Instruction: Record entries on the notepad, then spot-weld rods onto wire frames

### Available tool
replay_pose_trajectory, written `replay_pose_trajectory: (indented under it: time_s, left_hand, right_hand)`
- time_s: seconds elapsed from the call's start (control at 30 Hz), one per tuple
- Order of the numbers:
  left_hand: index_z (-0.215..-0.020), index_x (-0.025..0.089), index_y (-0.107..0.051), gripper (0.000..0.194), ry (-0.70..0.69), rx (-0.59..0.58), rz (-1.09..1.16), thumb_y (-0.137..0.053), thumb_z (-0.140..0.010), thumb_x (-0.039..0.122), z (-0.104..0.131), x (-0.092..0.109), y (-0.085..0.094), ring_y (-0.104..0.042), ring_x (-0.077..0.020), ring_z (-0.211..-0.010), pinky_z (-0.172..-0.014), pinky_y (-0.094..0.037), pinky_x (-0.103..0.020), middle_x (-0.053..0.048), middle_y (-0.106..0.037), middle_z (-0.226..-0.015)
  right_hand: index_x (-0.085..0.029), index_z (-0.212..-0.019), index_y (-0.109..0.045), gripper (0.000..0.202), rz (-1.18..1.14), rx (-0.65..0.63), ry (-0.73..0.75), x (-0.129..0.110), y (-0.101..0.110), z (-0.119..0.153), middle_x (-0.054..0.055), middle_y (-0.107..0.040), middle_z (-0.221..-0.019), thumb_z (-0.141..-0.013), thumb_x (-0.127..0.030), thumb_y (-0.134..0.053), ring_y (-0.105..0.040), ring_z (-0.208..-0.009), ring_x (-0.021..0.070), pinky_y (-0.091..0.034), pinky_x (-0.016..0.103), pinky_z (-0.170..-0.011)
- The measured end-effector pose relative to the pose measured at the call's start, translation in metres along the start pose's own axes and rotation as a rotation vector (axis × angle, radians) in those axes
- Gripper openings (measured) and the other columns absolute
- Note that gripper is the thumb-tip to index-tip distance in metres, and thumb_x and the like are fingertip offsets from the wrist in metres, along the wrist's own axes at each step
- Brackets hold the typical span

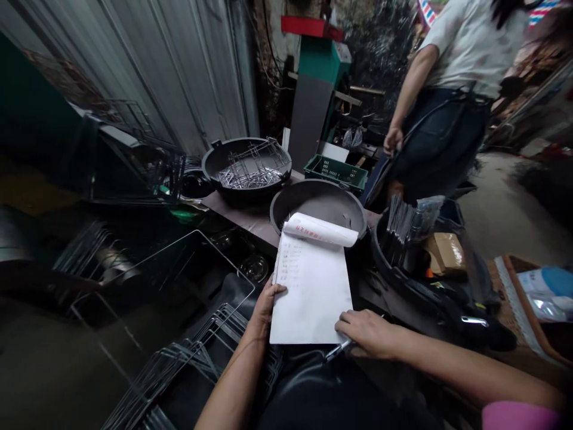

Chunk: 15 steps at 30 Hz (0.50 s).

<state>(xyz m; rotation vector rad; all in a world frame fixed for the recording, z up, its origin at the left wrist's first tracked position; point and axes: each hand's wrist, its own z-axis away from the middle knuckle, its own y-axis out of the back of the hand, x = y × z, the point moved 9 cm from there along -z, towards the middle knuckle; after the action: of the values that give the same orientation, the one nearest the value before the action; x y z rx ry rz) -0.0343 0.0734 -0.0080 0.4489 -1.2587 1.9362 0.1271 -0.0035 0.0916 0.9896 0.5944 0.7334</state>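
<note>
A white notepad [313, 298] is held upright in front of me, its upper sheet rolled back over the top with red print on it. Lines of handwriting run down the left side of the page, too small to read. My left hand [267, 298] is closed on the pad's left edge, thumb on the front. At the lower right corner, my right hand [364, 331] is closed round a pen [336, 351], its fingers against the paper. The pen's tip points down and left, below the page.
Beyond the pad stand a black pan [320, 200] and another pan [246, 164] with thin metal pieces. Bent wire frames [179, 358] lie at lower left. A black tub [389, 263] and wicker tray [514, 298] are right. A person [456, 89] stands behind, near a green basket [335, 170].
</note>
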Motion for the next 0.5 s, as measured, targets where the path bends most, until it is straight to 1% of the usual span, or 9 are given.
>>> replay_pose_trajectory:
  time_s: [0.07, 0.2, 0.23, 0.3, 0.37, 0.43, 0.5]
  left_hand:
    - [-0.120, 0.019, -0.045, 0.069, -0.008, 0.003, 0.004, -0.055, -0.052, 0.009, 0.000, 0.001, 0.000, -0.061, -0.0199, -0.065, -0.057, -0.048, -0.030, -0.005, -0.066, -0.090]
    - [-0.120, 0.019, -0.045, 0.069, -0.012, -0.012, 0.015, -0.056, -0.053, 0.009, 0.000, 0.000, 0.000, -0.061, -0.0201, -0.066, -0.058, -0.049, -0.031, -0.005, -0.066, -0.091]
    - [-0.120, 0.019, -0.045, 0.069, -0.016, -0.026, 0.019, -0.056, -0.053, 0.009, 0.000, 0.000, -0.001, -0.061, -0.0203, -0.066, -0.059, -0.049, -0.031, -0.005, -0.066, -0.091]
    - [-0.121, 0.019, -0.044, 0.068, -0.025, -0.052, 0.024, -0.055, -0.054, 0.009, -0.001, 0.001, -0.003, -0.061, -0.0204, -0.067, -0.059, -0.049, -0.031, -0.005, -0.066, -0.091]
    - [-0.121, 0.019, -0.044, 0.068, -0.025, -0.067, 0.033, -0.055, -0.055, 0.009, 0.000, 0.001, -0.004, -0.061, -0.0204, -0.067, -0.059, -0.049, -0.031, -0.005, -0.066, -0.090]
    - [-0.121, 0.019, -0.044, 0.067, -0.010, -0.068, 0.055, -0.055, -0.056, 0.009, 0.001, 0.001, -0.005, -0.062, -0.0206, -0.067, -0.060, -0.050, -0.032, -0.005, -0.066, -0.091]
    - [-0.121, 0.019, -0.045, 0.066, 0.012, -0.067, 0.086, -0.055, -0.056, 0.009, 0.002, 0.000, -0.006, -0.062, -0.0209, -0.067, -0.062, -0.050, -0.033, -0.006, -0.066, -0.091]
  right_hand:
    - [-0.016, -0.095, -0.051, 0.021, 0.048, 0.006, -0.027, 0.001, -0.007, 0.002, 0.007, -0.056, -0.090, -0.075, -0.021, -0.053, -0.055, -0.079, 0.0199, -0.041, 0.027, -0.059]
    - [-0.017, -0.103, -0.048, 0.031, 0.086, 0.073, -0.042, 0.001, -0.012, 0.001, 0.009, -0.055, -0.095, -0.073, -0.021, -0.056, -0.053, -0.084, 0.0216, -0.043, 0.028, -0.059]
    - [-0.016, -0.103, -0.048, 0.030, 0.102, 0.083, -0.059, 0.001, -0.015, 0.001, 0.009, -0.055, -0.095, -0.073, -0.018, -0.054, -0.053, -0.084, 0.0216, -0.043, 0.028, -0.059]
    - [-0.016, -0.097, -0.051, 0.023, 0.127, 0.091, -0.088, 0.004, -0.021, 0.000, 0.008, -0.056, -0.090, -0.075, -0.011, -0.049, -0.053, -0.080, 0.0203, -0.042, 0.027, -0.056]
    - [-0.017, -0.088, -0.054, 0.018, 0.113, 0.094, -0.087, 0.005, -0.026, 0.000, 0.007, -0.057, -0.086, -0.077, -0.008, -0.045, -0.053, -0.078, 0.0190, -0.040, 0.026, -0.056]
    - [-0.017, -0.082, -0.056, 0.015, 0.063, 0.080, -0.074, 0.008, -0.028, 0.001, 0.006, -0.058, -0.083, -0.077, -0.008, -0.044, -0.053, -0.076, 0.0178, -0.039, 0.025, -0.056]
    - [-0.018, -0.080, -0.057, 0.014, -0.016, 0.049, -0.075, 0.012, -0.025, 0.002, 0.005, -0.059, -0.082, -0.078, -0.011, -0.045, -0.052, -0.076, 0.0166, -0.037, 0.024, -0.058]
